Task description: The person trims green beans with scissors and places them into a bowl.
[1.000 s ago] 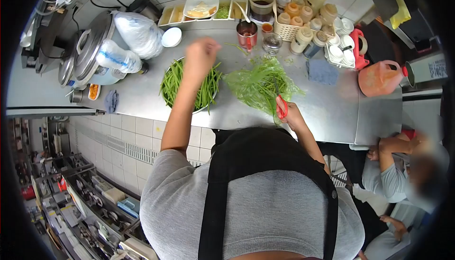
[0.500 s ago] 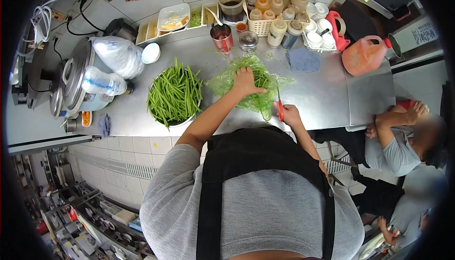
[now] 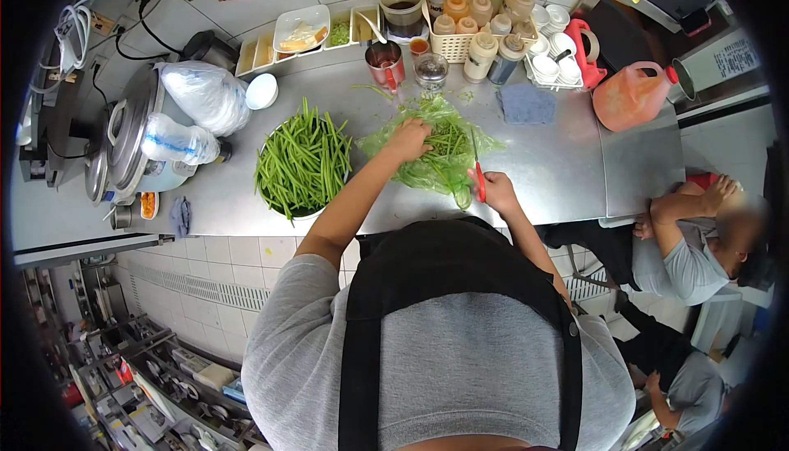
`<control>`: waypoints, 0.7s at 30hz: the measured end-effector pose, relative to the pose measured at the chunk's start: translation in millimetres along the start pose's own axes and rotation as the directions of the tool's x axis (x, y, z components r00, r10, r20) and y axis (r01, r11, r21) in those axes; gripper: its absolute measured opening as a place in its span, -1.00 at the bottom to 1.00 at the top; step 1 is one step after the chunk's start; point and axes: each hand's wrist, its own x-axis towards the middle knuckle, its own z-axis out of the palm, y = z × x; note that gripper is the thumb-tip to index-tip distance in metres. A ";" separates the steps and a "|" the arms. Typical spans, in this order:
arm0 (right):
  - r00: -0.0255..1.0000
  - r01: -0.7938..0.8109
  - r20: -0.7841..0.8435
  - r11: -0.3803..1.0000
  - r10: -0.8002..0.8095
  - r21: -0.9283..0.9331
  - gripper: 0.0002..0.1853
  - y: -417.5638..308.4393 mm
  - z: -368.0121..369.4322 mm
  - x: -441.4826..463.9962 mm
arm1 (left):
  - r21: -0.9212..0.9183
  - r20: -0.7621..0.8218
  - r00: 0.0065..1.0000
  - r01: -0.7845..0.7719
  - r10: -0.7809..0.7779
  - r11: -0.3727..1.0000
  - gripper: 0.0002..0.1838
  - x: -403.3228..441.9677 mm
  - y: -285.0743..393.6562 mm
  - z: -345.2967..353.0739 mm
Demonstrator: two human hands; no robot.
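My left hand rests with curled fingers at the left side of a pile of thin green trimmings. What it pinches, if anything, is hidden. The pile lies on a crumpled, translucent green plastic bag spread on the steel counter. In my right hand are red-handled scissors, their blades pointing away from me along the bag's right side. Left of the bag, long green beans are heaped in a round metal bowl.
Behind the bag stand a red-handled metal jug, a glass jar and a basket of sauce bottles. A blue cloth and a pink jug lie rightward. Wrapped plastic bundles stand left. Two people sit at right.
My left hand has drawn back left from atop the pile, its spread fingers now curled, uncovering more trimmings. My right hand has shifted slightly left with the scissors.
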 end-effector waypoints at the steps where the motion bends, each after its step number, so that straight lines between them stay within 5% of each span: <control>1: 1.000 0.004 0.019 1.000 -0.003 -0.015 -0.48 4.4 1.9 2.8 | 0.062 -0.022 0.999 -0.046 0.047 0.997 -0.65 -2.6 -1.4 -0.6; 5: 0.997 0.021 0.072 1.000 -0.022 0.017 -0.49 12.1 8.9 7.6 | -0.145 -0.072 0.988 0.127 -0.138 0.981 -0.70 -1.0 10.5 -12.4; 7: 0.996 0.041 0.079 0.999 -0.044 0.035 -0.50 7.8 12.0 4.6 | -0.250 -0.278 0.957 0.010 -0.082 0.968 -0.69 -6.3 22.4 -30.4; 14: 0.981 0.046 0.179 0.985 -0.076 0.167 -0.51 -15.6 16.2 -8.6 | -0.586 -0.362 0.927 -0.147 -0.095 0.796 -0.65 -6.1 34.9 -51.6; 16: 0.977 0.060 0.193 0.983 -0.094 0.175 -0.50 -16.7 16.3 -8.8 | -0.573 -0.598 0.793 -0.318 -0.120 0.756 -0.65 1.3 33.0 -49.9; 17: 0.972 0.071 0.209 0.980 -0.110 0.184 -0.50 -17.1 16.6 -9.0 | -0.572 -0.598 0.793 -0.319 -0.118 0.756 -0.65 1.3 29.1 -50.1; 19: 0.970 0.081 0.211 0.975 -0.125 0.205 -0.51 -17.4 17.8 -9.0 | -0.902 -0.194 0.964 -0.102 -0.183 0.420 -0.68 -2.7 24.9 -58.4; 21: 0.967 0.091 0.214 0.970 -0.140 0.223 -0.51 -16.9 18.9 -8.2 | -0.905 -0.188 0.970 -0.111 -0.152 0.411 -0.69 0.5 24.3 -52.5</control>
